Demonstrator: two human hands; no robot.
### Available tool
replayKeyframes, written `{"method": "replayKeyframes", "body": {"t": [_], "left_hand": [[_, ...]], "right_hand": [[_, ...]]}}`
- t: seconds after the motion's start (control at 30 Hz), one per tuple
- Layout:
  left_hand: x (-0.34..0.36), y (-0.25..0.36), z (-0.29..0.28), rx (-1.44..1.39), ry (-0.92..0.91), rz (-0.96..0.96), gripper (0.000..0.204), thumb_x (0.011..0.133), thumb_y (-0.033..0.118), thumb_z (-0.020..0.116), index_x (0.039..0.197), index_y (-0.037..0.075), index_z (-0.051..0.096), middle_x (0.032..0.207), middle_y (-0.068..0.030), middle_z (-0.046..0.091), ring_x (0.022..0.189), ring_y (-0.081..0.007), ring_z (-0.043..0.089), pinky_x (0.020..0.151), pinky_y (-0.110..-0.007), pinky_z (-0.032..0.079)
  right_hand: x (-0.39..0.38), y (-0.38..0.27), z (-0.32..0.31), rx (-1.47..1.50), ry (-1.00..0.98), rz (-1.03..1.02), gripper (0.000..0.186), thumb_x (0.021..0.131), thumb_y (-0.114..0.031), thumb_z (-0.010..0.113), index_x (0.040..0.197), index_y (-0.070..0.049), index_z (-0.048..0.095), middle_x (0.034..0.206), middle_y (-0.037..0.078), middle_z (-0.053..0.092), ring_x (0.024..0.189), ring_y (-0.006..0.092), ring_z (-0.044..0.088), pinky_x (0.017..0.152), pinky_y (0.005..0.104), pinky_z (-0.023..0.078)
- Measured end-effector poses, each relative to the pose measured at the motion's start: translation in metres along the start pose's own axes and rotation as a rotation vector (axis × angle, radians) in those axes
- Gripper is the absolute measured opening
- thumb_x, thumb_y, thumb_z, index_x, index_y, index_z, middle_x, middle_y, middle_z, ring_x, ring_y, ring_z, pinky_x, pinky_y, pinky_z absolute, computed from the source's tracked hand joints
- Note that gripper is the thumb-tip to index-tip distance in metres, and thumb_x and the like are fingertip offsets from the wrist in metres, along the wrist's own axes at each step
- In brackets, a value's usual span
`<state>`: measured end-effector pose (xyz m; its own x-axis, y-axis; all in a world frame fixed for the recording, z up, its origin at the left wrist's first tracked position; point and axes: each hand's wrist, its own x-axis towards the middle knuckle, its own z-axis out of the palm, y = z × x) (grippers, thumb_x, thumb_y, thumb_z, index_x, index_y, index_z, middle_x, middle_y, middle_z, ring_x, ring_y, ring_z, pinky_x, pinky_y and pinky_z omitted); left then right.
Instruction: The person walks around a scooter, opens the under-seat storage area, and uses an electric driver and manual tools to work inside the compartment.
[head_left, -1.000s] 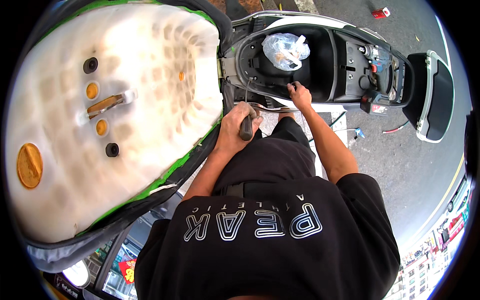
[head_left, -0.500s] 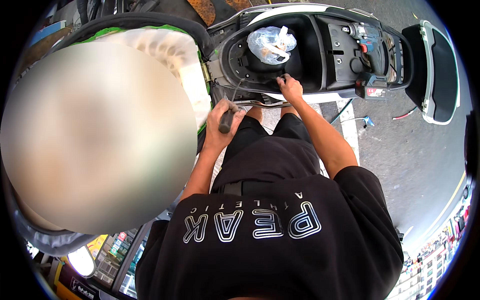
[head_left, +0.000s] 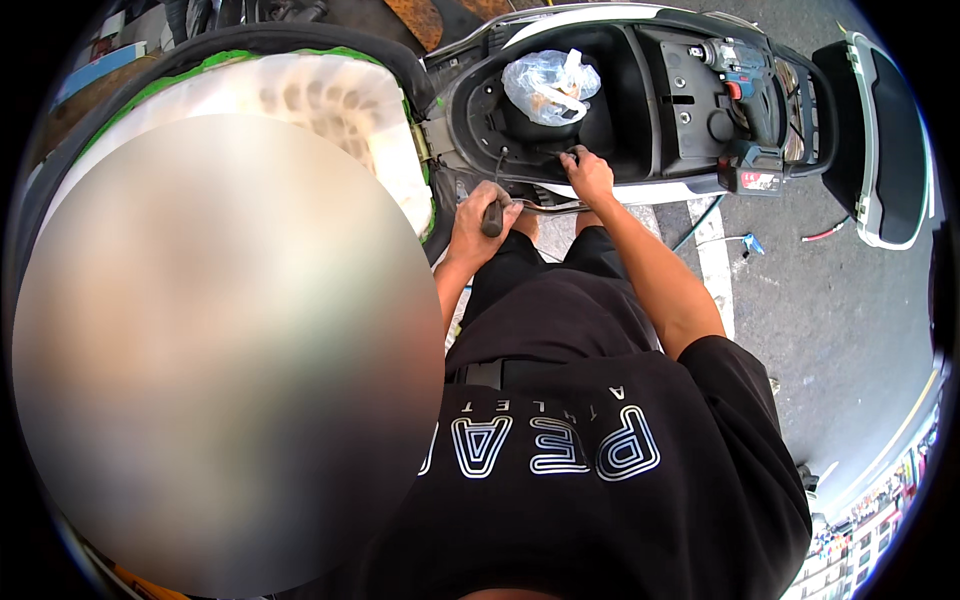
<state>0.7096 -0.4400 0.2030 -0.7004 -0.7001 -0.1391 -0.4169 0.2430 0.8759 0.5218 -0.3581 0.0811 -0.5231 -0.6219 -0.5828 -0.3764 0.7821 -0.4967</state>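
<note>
Counting two hands here, one left hand [head_left: 470,224] and one right hand [head_left: 591,178]. One dark-handled tool [head_left: 492,218], one cordless power tool [head_left: 758,103] with one battery pack [head_left: 752,171], and one clear plastic bag [head_left: 545,85]. One scooter [head_left: 680,188] with one raised seat [head_left: 320,95] and one black storage bin [head_left: 622,80]. Also spotted two silver bolts [head_left: 685,118], one blue nozzle [head_left: 753,244], one red hose piece [head_left: 826,231], and one teal hose [head_left: 697,224].
</note>
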Motion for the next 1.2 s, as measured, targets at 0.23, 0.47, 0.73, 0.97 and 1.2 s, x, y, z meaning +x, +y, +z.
{"method": "replayKeyframes", "body": {"t": [0.23, 0.47, 0.73, 0.97, 1.2], "left_hand": [[0.000, -0.001, 0.004, 0.033, -0.015, 0.057, 0.019, 0.077, 0.010, 0.066, 0.077, 0.001, 0.049, 0.071, -0.0121, 0.051, 0.063, -0.0271, 0.052, 0.060, -0.034, 0.042], [0.000, 0.002, 0.003, 0.018, 0.012, 0.015, 0.018, 0.078, 0.008, 0.066, 0.077, 0.001, 0.050, 0.070, -0.0109, 0.051, 0.062, -0.0248, 0.051, 0.060, -0.032, 0.042], [0.005, -0.003, 0.002, -0.134, 0.211, -0.169, 0.020, 0.079, 0.012, 0.065, 0.076, 0.000, 0.050, 0.068, -0.0078, 0.050, 0.062, -0.0163, 0.048, 0.060, -0.027, 0.040], [0.013, 0.002, -0.006, -0.065, 0.148, -0.128, 0.018, 0.080, 0.012, 0.063, 0.076, 0.000, 0.050, 0.069, -0.0086, 0.051, 0.062, -0.0175, 0.048, 0.060, -0.028, 0.040], [0.002, 0.003, -0.008, -0.094, 0.149, -0.059, 0.019, 0.079, 0.009, 0.064, 0.076, -0.001, 0.048, 0.070, -0.0105, 0.049, 0.062, -0.0217, 0.049, 0.059, -0.030, 0.041]], "right_hand": [[0.001, 0.002, -0.001, 0.031, -0.019, 0.019, 0.038, 0.084, -0.040, 0.051, 0.102, -0.008, 0.062, 0.091, 0.021, 0.064, 0.091, 0.0377, 0.060, 0.080, 0.0447, 0.045], [0.004, 0.001, -0.003, 0.074, -0.073, 0.031, 0.037, 0.084, -0.040, 0.051, 0.103, -0.010, 0.062, 0.091, 0.019, 0.065, 0.091, 0.0356, 0.061, 0.080, 0.0433, 0.046], [0.007, 0.003, -0.001, 0.064, -0.105, 0.025, 0.037, 0.084, -0.040, 0.052, 0.104, -0.011, 0.062, 0.091, 0.018, 0.065, 0.091, 0.0349, 0.061, 0.079, 0.0429, 0.046], [0.012, 0.001, -0.005, 0.025, -0.096, 0.015, 0.036, 0.083, -0.039, 0.053, 0.104, -0.011, 0.062, 0.092, 0.017, 0.065, 0.092, 0.0346, 0.061, 0.079, 0.0428, 0.046], [0.010, 0.006, 0.000, 0.076, -0.107, 0.036, 0.036, 0.083, -0.039, 0.053, 0.103, -0.011, 0.063, 0.093, 0.018, 0.065, 0.092, 0.0349, 0.060, 0.080, 0.0421, 0.046]]}}
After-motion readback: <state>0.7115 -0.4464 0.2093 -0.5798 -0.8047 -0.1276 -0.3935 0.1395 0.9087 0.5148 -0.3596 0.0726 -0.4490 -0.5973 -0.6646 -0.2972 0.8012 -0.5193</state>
